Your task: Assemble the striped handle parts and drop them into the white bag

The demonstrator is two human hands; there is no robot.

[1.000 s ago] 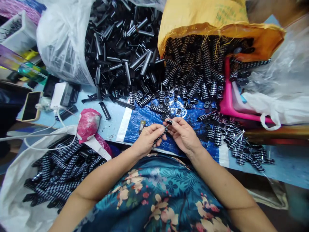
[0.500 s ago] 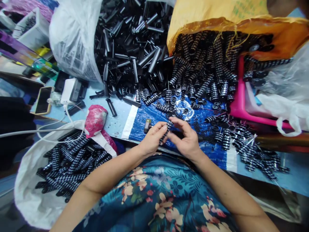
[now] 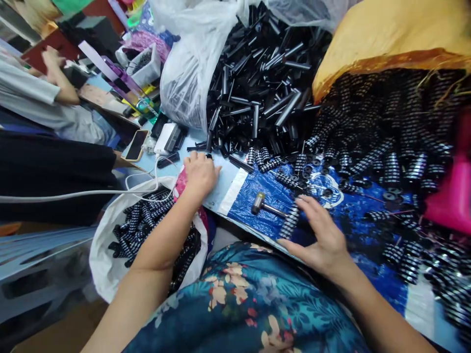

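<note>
On the blue sheet [image 3: 250,189], my right hand [image 3: 324,238] grips a ridged black cylinder with pale checks [image 3: 290,221] between thumb and fingertips, one at each end. Left of it lies a small hammer [image 3: 259,203], its handle running toward the cylinder. My left hand [image 3: 200,174] is at the table edge by a pink bundle [image 3: 180,183], fingers curled down over a smooth black tube [image 3: 209,156]. Most of that tube is hidden under the hand. Loose black discs [image 3: 390,196] and more ridged cylinders [image 3: 300,164] lie beyond my right hand.
Smooth black tubes [image 3: 253,120] spill from a clear plastic bag [image 3: 187,73]. A yellow sack [image 3: 382,34] holds ridged cylinders, and a white sack [image 3: 101,264] below my left arm holds more. A phone [image 3: 136,145] and white cable [image 3: 73,197] lie left. Another person's arm [image 3: 64,86] shows far left.
My left hand has let go of the ridged cylinder and moved left to the smooth tube. My right hand now holds the cylinder alone. The camera view has turned left.
</note>
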